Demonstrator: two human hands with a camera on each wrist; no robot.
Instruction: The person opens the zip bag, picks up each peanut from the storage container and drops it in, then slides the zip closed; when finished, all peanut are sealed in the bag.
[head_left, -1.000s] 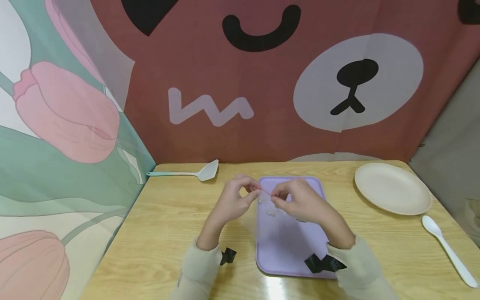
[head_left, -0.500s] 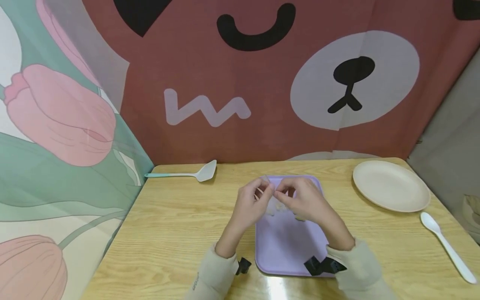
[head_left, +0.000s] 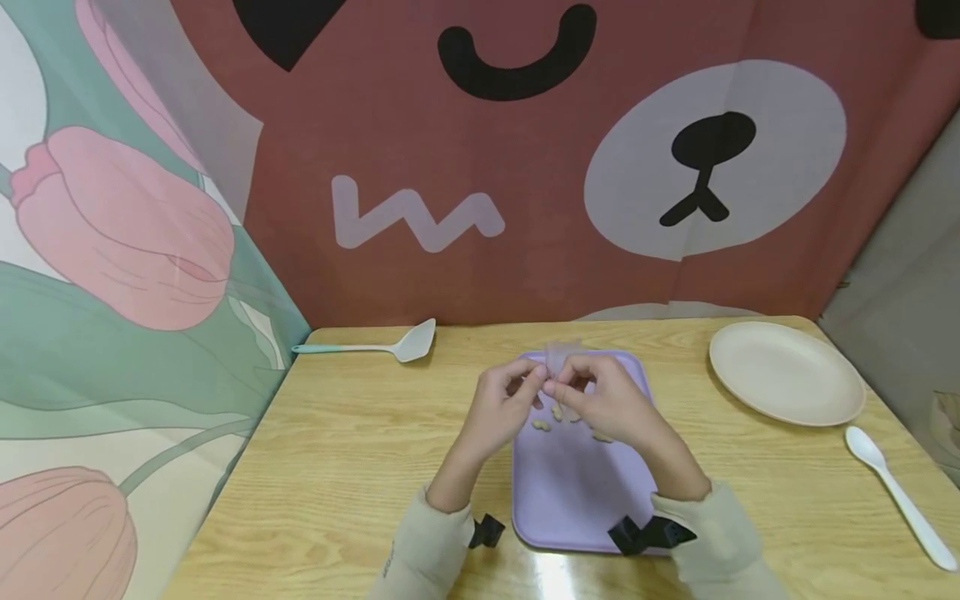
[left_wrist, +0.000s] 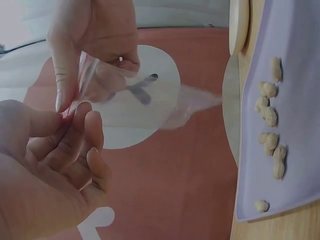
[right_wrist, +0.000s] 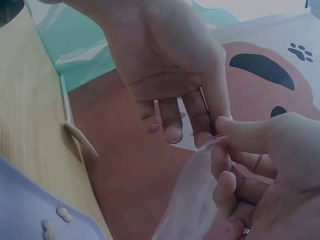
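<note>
My left hand (head_left: 498, 412) and right hand (head_left: 615, 404) are close together over the far half of a lilac tray (head_left: 573, 500). Between thumb and fingers, both pinch the top edge of a clear plastic zip bag (left_wrist: 192, 105), which has a thin red line along it. The bag's thin film hangs down in the right wrist view, where the bag (right_wrist: 187, 200) looks whitish. No contents show inside it. Several unshelled peanuts (left_wrist: 280, 161) lie on the tray below the hands; in the head view the hands partly hide these peanuts (head_left: 542, 425).
A spatula (head_left: 412, 342) with a mint handle lies at the table's far left. On the right are a beige plate (head_left: 787, 375) and a white spoon (head_left: 900, 500). A printed cloth (head_left: 540, 283) hangs directly behind the wooden table (head_left: 337, 467).
My left hand has moved right until it nearly meets the right hand. The bag's film now shows above and between the fingers, and more peanuts are visible on the tray.
</note>
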